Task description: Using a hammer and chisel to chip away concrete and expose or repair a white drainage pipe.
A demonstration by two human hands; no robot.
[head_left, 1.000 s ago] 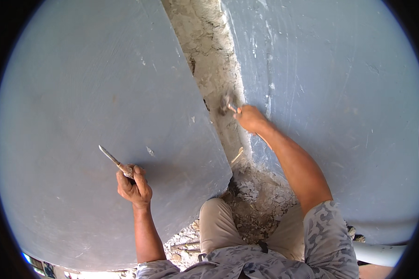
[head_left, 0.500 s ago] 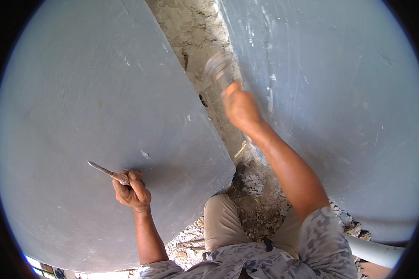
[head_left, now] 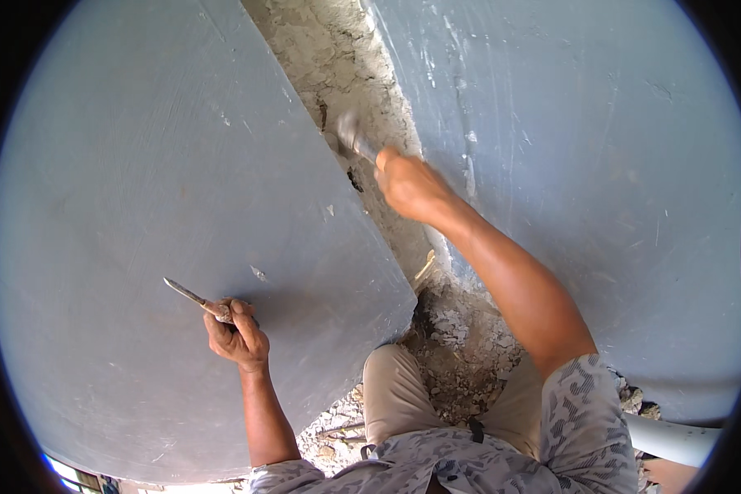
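Observation:
My left hand point(head_left: 237, 336) is closed around the handle of a narrow-bladed, knife-like tool point(head_left: 183, 290). The blade points up and left, above the left grey panel point(head_left: 140, 206). Farther off, my right hand point(head_left: 416, 188) grips a short brush-like tool point(head_left: 350, 132). Motion blurs its broad greyish head, so its exact kind is unclear. That head is over the rough concrete strip point(head_left: 337, 49) between the two panels, near the left panel's edge; contact cannot be made out.
The right grey panel point(head_left: 552, 148) carries pale streaks and scratches. Broken rubble point(head_left: 461, 354) lies between my knees. A small yellowish sliver point(head_left: 426, 265) sits at the strip's near end. A white pipe point(head_left: 675, 440) is at the lower right.
My right hand has moved left with the brush-like tool, its head now nearer the left panel's edge. My left hand has barely shifted and keeps its hold.

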